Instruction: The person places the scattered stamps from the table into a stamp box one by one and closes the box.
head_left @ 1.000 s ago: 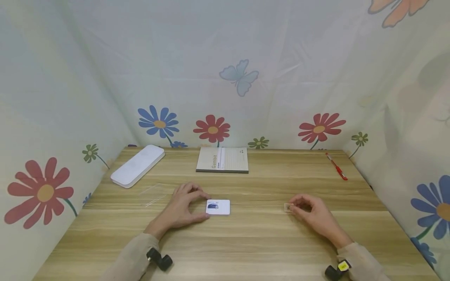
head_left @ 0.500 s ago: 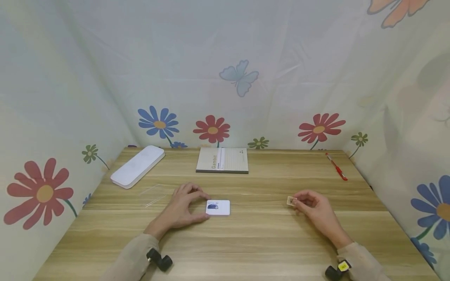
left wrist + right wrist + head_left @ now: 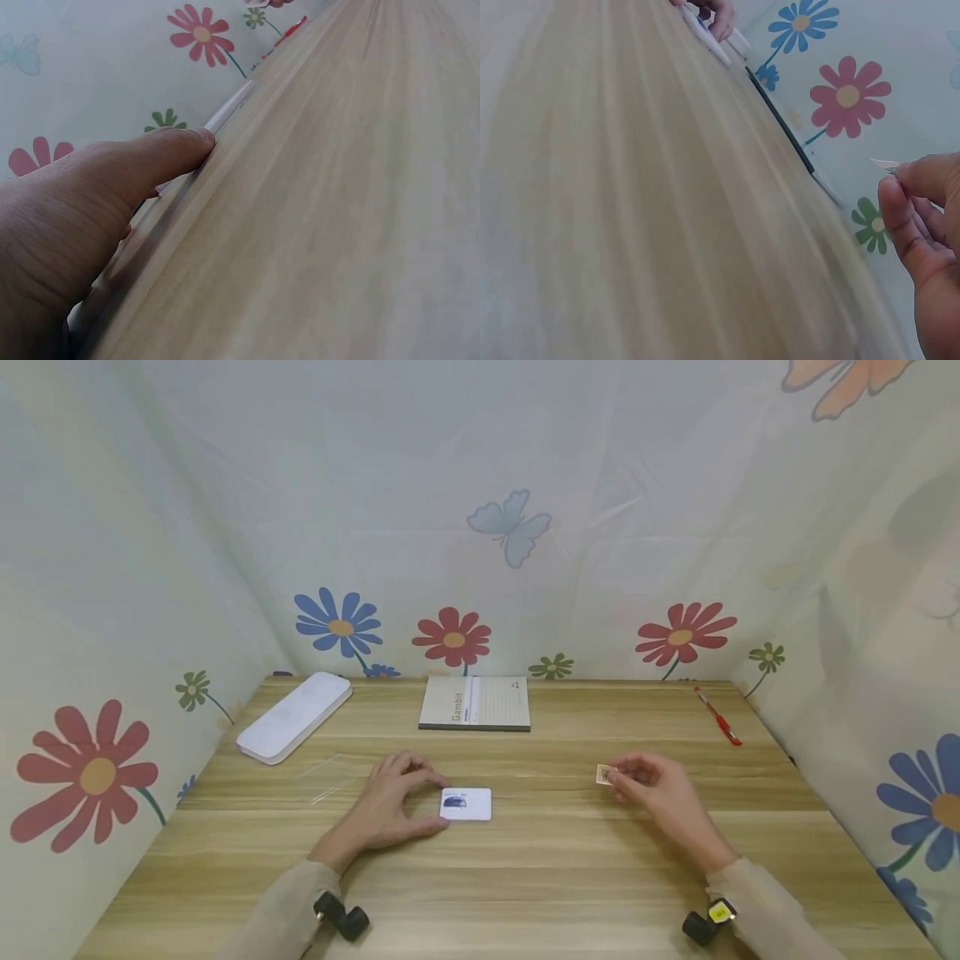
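My left hand (image 3: 387, 802) holds a white rounded card (image 3: 476, 805) low over or on the table, thumb on its near edge and a finger on its far edge. A small bluish picture is printed on the card's left part. In the left wrist view the thumb (image 3: 161, 156) lies against the card's edge (image 3: 231, 105). To the right, my right hand (image 3: 663, 797) pinches a small stamp-like square (image 3: 603, 774) between thumb and finger, above the table. This square has a pale border and a dark picture; in the right wrist view it (image 3: 883, 163) appears nearly edge-on.
A white flat case (image 3: 294, 718) lies at the back left of the wooden table (image 3: 525, 893). Near it is a clear thin sheet (image 3: 327, 778). A notebook (image 3: 475, 703) sits at the back middle, a red pen (image 3: 718, 717) at the back right. Flower-patterned cloth surrounds the table.
My right hand has raised the small square from near the table, turned it, and brought it slightly left and farther away. The left hand and card have stayed in place.
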### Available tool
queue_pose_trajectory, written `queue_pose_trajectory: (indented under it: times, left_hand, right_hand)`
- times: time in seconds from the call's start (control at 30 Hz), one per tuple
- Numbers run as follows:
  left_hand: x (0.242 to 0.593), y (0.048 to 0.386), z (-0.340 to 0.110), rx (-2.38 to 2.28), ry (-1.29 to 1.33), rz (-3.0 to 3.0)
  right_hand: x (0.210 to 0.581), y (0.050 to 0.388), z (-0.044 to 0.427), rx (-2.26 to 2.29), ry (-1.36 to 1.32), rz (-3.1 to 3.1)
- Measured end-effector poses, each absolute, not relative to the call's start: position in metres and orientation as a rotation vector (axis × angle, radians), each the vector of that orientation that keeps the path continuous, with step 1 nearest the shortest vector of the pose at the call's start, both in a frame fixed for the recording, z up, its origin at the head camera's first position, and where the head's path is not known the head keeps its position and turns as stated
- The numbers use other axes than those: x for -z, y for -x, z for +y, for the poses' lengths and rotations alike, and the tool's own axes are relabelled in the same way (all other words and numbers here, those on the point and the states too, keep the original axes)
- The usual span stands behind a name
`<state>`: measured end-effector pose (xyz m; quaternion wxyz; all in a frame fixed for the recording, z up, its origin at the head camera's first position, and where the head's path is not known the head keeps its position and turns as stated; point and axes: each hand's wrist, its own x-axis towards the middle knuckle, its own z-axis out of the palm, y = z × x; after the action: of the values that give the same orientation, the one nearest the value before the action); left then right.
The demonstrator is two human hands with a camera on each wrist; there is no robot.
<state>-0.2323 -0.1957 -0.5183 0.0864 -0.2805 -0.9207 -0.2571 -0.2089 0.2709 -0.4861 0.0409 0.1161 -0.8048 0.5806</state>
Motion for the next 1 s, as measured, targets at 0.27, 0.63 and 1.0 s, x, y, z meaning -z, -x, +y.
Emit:
queue_pose_trajectory:
  times: [0.27, 0.63, 1.0]
  left_hand:
    - [0.519, 0.232, -0.197, 0.767, 0.832, -2.747]
    - [0.521, 0.233, -0.197, 0.763, 0.836, -2.739]
    - [0.517, 0.231, -0.196, 0.782, 0.835, -2.749]
  right_hand:
    - [0.472, 0.221, 0.25, -1.73, -0.441, -2.469]
    - [0.464, 0.23, 0.221, -1.831, -0.507, -2.42]
    - [0.466, 0.233, 0.195, -1.88, -0.522, -2.396]
